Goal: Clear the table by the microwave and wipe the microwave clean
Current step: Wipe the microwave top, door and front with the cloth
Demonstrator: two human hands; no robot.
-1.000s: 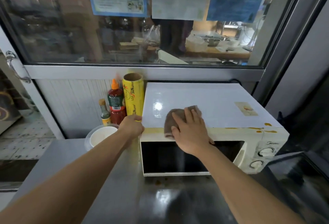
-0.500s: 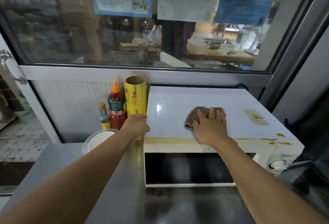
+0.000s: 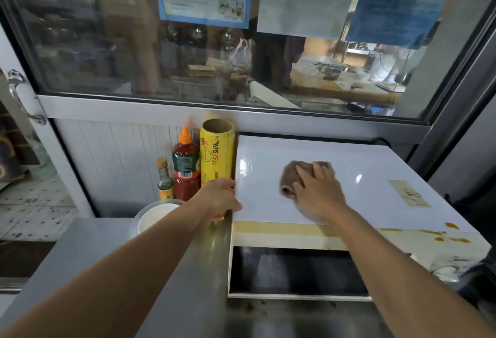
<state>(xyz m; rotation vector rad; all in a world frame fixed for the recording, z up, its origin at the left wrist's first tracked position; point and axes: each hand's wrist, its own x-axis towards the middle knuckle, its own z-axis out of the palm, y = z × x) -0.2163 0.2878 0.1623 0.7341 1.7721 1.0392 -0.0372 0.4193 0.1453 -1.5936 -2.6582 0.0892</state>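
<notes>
We are looking at a steel table (image 3: 88, 251) under a big glass window (image 3: 241, 42), the room behind it blurry. The white microwave (image 3: 335, 190) is sitting at the table's right, door facing us, long axis left-right, dials cut off at the right edge. Orange stains (image 3: 445, 235) are dotting its front right corner. Right hand (image 3: 318, 192) is pressing flat on a brown cloth (image 3: 291, 176) on the top. Left hand (image 3: 221, 198) is gripping the microwave's left edge, fingertips hidden. Yellow wrap roll (image 3: 217, 153), sauce bottle (image 3: 186, 168) and small bottle (image 3: 164, 179) are standing left; the white bowl (image 3: 153, 215) is half hidden.
</notes>
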